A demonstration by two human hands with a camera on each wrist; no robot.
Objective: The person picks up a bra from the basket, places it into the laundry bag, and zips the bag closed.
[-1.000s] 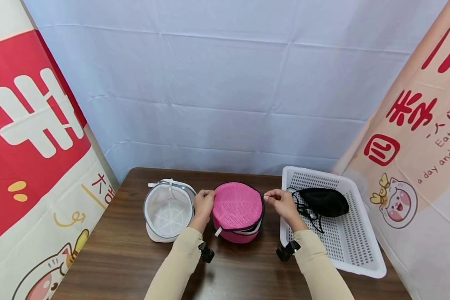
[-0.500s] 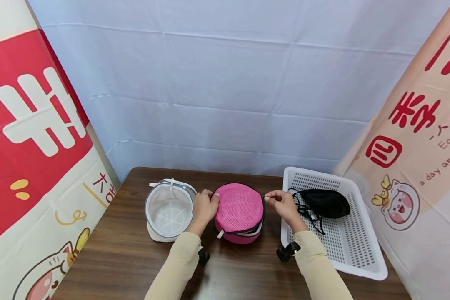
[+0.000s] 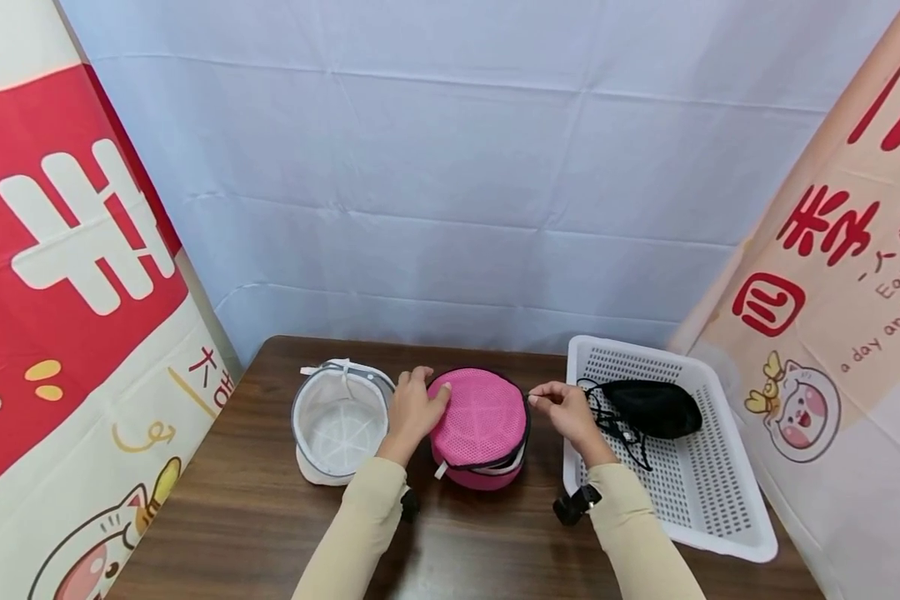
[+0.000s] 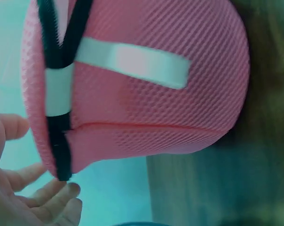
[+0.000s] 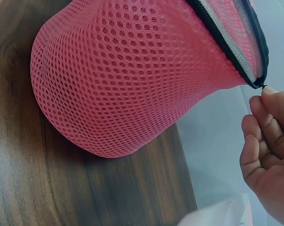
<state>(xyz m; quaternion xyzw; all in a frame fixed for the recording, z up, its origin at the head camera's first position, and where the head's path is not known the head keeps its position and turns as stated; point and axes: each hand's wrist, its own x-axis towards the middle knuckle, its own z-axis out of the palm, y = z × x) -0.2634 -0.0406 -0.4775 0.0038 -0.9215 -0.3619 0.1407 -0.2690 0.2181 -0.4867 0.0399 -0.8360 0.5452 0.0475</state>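
A round pink mesh laundry bag (image 3: 480, 417) with a black zipper rim stands on the table, its lid parted from the body along the front. A white tab (image 4: 132, 63) sticks out where the zipper begins. At the bag's right side my right hand (image 3: 567, 414) pinches the small zipper pull (image 5: 260, 86) between thumb and index finger. My left hand (image 3: 412, 410) lies at the left rim with its fingers spread loosely and the thumb over the lid's edge.
On the left stands an uncovered white mesh bag (image 3: 341, 433) with a grey rim. A white perforated basket (image 3: 727, 517) on the right holds a black pouch (image 3: 648, 408) with cords. Fabric sheets (image 3: 450, 167) surround the wooden table (image 3: 217, 508).
My left hand has loosened from the pink bag's left rim and its fingers have spread, thumb moving over the lid. The right hand keeps its pinch at the zipper pull.
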